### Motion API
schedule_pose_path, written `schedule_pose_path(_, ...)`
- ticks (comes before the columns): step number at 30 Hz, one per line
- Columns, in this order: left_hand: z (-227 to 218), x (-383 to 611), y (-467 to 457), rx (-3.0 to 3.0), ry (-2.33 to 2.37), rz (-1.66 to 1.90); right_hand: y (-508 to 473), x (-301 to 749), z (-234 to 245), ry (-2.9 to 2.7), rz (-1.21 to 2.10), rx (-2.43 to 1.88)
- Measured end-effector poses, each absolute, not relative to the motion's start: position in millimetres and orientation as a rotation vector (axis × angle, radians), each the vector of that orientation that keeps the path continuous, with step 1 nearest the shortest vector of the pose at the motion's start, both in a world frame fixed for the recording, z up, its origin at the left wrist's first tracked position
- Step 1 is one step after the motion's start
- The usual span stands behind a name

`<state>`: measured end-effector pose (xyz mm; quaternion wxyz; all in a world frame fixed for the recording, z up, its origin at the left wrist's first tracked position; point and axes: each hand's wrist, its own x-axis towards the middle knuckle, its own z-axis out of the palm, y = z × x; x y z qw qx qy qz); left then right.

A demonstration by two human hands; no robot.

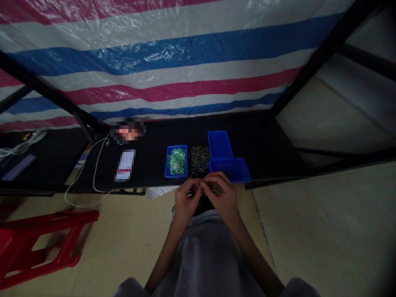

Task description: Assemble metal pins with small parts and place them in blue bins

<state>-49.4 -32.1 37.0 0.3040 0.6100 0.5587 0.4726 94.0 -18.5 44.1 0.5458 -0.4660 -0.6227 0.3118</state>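
My left hand (186,201) and my right hand (225,197) meet just in front of the black table's near edge. Both are closed, thumbs and fingertips pinched together around something tiny with a pale glint; its kind is too small to make out. Beyond the fingers lies a loose pile of thin metal pieces (199,158), like pins or nails. To its left, a blue tray (166,167) holds many small green pieces (177,161) that look partly clear. Right of the pile, a lower blue tray (236,170) has a thin piece inside, close to my right hand.
Another blue tray (220,143) touches the lower one from behind. A blurred-out flat object (125,165) and a white cable (98,163) lie on the black table (148,156). A red stool (46,243) stands at left. Striped sheeting (173,53) hangs behind, between black frame posts.
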Motion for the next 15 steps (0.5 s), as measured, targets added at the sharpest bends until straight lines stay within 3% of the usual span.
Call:
schedule_pose_path(7,34.0,-53.2,-32.2,1.605,1.524,1.242,-10.7,106.9,44.9,-1.605,0.607,-1.133)
schedule_pose_path(15,23.4,-97.8,-27.3,1.451,1.745,1.369,18.4,165.9,32.1,-1.799,-0.052,-1.558)
